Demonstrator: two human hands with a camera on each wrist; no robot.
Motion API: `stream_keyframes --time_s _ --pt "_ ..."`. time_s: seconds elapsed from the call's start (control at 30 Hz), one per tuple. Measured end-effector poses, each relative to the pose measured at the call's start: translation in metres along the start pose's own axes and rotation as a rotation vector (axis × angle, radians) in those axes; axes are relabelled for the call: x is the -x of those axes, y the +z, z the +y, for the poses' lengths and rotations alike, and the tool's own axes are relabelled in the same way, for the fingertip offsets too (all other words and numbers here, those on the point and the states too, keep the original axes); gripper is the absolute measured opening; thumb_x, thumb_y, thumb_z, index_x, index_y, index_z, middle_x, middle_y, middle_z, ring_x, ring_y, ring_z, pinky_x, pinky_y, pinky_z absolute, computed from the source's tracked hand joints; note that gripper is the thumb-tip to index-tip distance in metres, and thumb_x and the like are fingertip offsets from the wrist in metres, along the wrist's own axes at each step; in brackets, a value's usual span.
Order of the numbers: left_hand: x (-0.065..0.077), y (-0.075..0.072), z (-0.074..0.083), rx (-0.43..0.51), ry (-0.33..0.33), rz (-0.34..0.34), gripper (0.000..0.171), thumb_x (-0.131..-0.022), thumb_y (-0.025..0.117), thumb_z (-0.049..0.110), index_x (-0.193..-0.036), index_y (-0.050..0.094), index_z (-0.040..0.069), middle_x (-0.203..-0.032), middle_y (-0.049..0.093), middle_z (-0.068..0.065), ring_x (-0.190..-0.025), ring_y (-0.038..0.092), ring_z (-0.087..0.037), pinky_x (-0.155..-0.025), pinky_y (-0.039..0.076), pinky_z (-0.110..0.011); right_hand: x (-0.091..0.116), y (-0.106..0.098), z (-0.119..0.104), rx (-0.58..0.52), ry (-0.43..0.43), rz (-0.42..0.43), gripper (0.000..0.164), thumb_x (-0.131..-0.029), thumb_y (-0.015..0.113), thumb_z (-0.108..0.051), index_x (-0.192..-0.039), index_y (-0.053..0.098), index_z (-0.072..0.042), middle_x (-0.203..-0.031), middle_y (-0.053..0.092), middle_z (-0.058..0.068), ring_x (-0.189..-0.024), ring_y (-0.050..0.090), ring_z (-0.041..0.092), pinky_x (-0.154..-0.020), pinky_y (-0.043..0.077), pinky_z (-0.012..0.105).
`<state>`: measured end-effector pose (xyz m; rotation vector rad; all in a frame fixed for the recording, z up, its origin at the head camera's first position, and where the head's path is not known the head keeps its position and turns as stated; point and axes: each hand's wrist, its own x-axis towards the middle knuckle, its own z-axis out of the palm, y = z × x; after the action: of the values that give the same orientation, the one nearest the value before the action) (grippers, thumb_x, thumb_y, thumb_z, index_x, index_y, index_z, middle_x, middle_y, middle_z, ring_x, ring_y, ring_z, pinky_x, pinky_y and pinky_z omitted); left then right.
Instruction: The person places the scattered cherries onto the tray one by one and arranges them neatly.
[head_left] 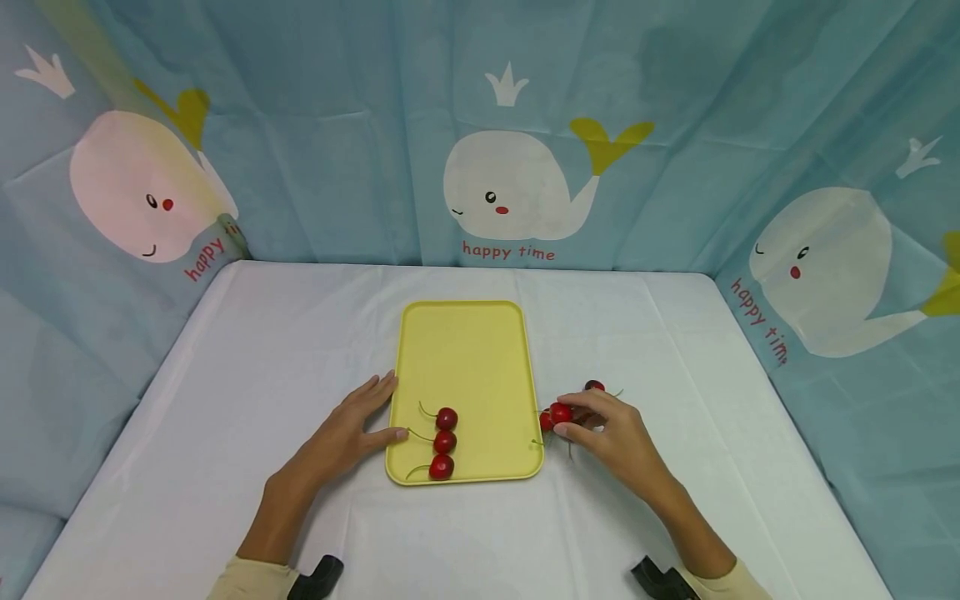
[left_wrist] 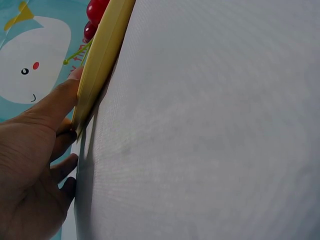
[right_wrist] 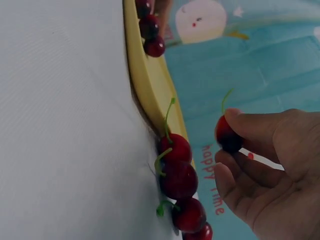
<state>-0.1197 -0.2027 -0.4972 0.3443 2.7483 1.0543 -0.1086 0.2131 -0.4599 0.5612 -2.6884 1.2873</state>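
Note:
A yellow tray (head_left: 480,375) lies on the white cloth. Along its lower left, three red cherries (head_left: 445,442) form a column with their green stems towards the left. My left hand (head_left: 341,437) rests at the tray's left edge, its thumb (left_wrist: 62,97) laid on the rim and its fingers spread beside it. To the right of the tray, my right hand (head_left: 618,437) pinches a dark red cherry (right_wrist: 228,134) between thumb and fingertips, stem pointing up in the right wrist view. Several more cherries (right_wrist: 179,179) lie close by the tray's right side, partly hidden by that hand in the head view.
White cloth (head_left: 300,333) covers the table. Blue curtains (head_left: 337,167) printed with whales surround its back and sides. Black wrist straps (head_left: 318,577) sit at both sleeves.

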Motion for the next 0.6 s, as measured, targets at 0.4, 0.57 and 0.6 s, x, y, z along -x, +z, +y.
stream_keyframes --time_s 0.4,0.57,0.6 --pt "0.0 0.0 0.0 -0.003 0.001 0.004 0.094 -0.092 0.082 0.046 -0.166 0.036 0.011 -0.173 0.032 -0.008 -0.162 0.021 -0.041 -0.124 0.026 -0.069 -0.014 0.015 -0.01 -0.063 -0.016 -0.017 0.038 -0.084 0.091 -0.01 -0.119 0.079 -0.012 -0.107 0.077 -0.002 -0.08 0.071 0.013 -0.068 0.062 0.024" --pt "0.001 0.0 0.0 0.0 -0.002 0.004 0.095 -0.092 0.082 0.046 -0.166 0.036 0.011 -0.174 0.032 -0.008 -0.162 0.021 -0.041 -0.124 0.025 -0.069 -0.02 0.019 -0.013 -0.069 0.004 -0.031 0.036 -0.085 0.09 -0.014 -0.12 0.079 -0.014 -0.107 0.077 -0.004 -0.089 0.071 0.011 -0.073 0.062 0.025" --pt "0.001 0.0 0.0 0.001 -0.001 0.004 0.095 -0.092 0.082 0.046 -0.166 0.036 0.011 -0.174 0.031 -0.008 -0.162 0.021 -0.041 -0.124 0.025 -0.069 -0.021 0.019 -0.013 -0.07 0.007 -0.03 0.036 -0.086 0.09 -0.014 -0.12 0.079 -0.015 -0.107 0.076 -0.005 -0.09 0.071 0.01 -0.074 0.062 0.025"
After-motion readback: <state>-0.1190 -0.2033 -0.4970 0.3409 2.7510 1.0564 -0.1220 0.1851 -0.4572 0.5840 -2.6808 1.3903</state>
